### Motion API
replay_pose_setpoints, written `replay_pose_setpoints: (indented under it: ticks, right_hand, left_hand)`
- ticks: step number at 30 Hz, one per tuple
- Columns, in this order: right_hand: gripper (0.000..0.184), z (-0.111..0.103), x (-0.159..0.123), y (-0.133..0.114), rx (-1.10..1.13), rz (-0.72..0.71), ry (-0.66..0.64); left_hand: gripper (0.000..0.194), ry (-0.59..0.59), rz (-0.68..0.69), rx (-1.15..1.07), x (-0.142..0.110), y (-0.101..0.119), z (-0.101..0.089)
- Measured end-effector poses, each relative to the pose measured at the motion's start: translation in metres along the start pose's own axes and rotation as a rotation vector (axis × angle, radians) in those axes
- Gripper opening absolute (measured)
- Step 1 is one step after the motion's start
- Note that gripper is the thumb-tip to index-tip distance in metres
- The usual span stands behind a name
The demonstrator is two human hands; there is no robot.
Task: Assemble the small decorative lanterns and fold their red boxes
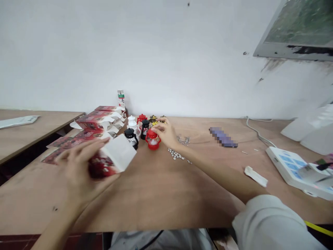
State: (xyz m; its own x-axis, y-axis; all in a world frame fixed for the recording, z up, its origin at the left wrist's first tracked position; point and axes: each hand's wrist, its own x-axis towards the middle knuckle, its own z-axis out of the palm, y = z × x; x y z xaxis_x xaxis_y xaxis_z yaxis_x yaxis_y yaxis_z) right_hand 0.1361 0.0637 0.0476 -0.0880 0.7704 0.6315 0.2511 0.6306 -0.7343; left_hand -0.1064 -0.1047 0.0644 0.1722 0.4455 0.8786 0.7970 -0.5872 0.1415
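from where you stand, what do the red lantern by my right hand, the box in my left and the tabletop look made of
Red lantern: probably smooth molded plastic, evenly colored; the see-through middle could be glass. Box: likely thin printed cardboard, with flat sides and straight edges. Tabletop: wood or wood-look board, smooth, brown, faintly streaked.

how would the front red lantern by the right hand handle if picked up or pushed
The front red lantern is probably light, being small beside the right hand. Its smooth, moulded-looking base suggests a stiff body. Standing upright on that wide base, it would likely slide if pushed low but might tip if pushed near its top.
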Motion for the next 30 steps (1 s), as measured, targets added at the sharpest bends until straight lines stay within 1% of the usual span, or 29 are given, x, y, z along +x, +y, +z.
replay_pose_setpoints:
  ticks: [2, 4, 6, 8, 9, 10, 12, 14, 16, 18, 20, 22, 25, 28, 30]
  right_hand:
    - [0.009, 0.005, 0.002, 0.001, -0.053, 0.014, -0.036]
    - [0.009, 0.004, -0.001, -0.003, -0.118, -0.038, -0.029]
    - [0.010, 0.001, -0.012, -0.014, -0.164, -0.154, 0.008]
    - [0.013, -0.003, -0.029, -0.030, -0.159, -0.258, 0.016]
    - [0.015, -0.004, -0.040, -0.038, -0.144, -0.278, -0.003]
    - [0.016, -0.006, -0.051, -0.046, -0.127, -0.269, -0.040]
    - [0.019, -0.007, -0.070, -0.058, -0.070, -0.234, -0.132]
    - [0.026, -0.007, -0.084, -0.065, -0.022, -0.155, -0.194]
    - [0.032, -0.008, -0.090, -0.068, 0.023, -0.047, -0.251]
    - [0.035, -0.010, -0.092, -0.068, 0.086, 0.025, -0.319]
    - [0.037, -0.012, -0.092, -0.067, 0.155, 0.024, -0.369]
    - [0.035, -0.014, -0.094, -0.067, 0.212, -0.010, -0.391]
    - [0.027, -0.017, -0.096, -0.069, 0.277, -0.049, -0.412]
    - [0.017, -0.021, -0.096, -0.073, 0.263, -0.067, -0.436]
    - [0.017, -0.023, -0.092, -0.076, 0.229, -0.066, -0.438]
  left_hand:
    - [0.056, 0.013, 0.060, 0.079, 0.012, 0.001, 0.023]
    - [0.052, 0.012, 0.169, 0.104, 0.013, 0.003, 0.035]
    - [0.049, 0.006, 0.262, 0.127, 0.009, 0.003, 0.039]
    - [0.048, 0.004, 0.329, 0.163, 0.004, 0.003, 0.039]
    - [0.048, 0.010, 0.355, 0.183, 0.003, 0.003, 0.040]
    - [0.048, 0.014, 0.374, 0.201, 0.001, 0.003, 0.040]
    - [0.045, 0.009, 0.390, 0.226, 0.000, 0.003, 0.041]
    - [0.041, 0.000, 0.389, 0.239, -0.002, 0.005, 0.043]
    - [0.040, -0.020, 0.388, 0.238, -0.004, 0.006, 0.044]
    - [0.041, -0.041, 0.389, 0.220, -0.006, 0.007, 0.045]
    - [0.043, -0.058, 0.378, 0.186, -0.007, 0.007, 0.047]
    - [0.047, -0.061, 0.347, 0.150, -0.007, 0.006, 0.048]
    - [0.053, -0.033, 0.302, 0.115, -0.004, 0.003, 0.049]
    - [0.051, -0.026, 0.320, 0.142, -0.001, 0.003, 0.047]
    - [0.047, -0.055, 0.351, 0.150, 0.001, 0.004, 0.044]
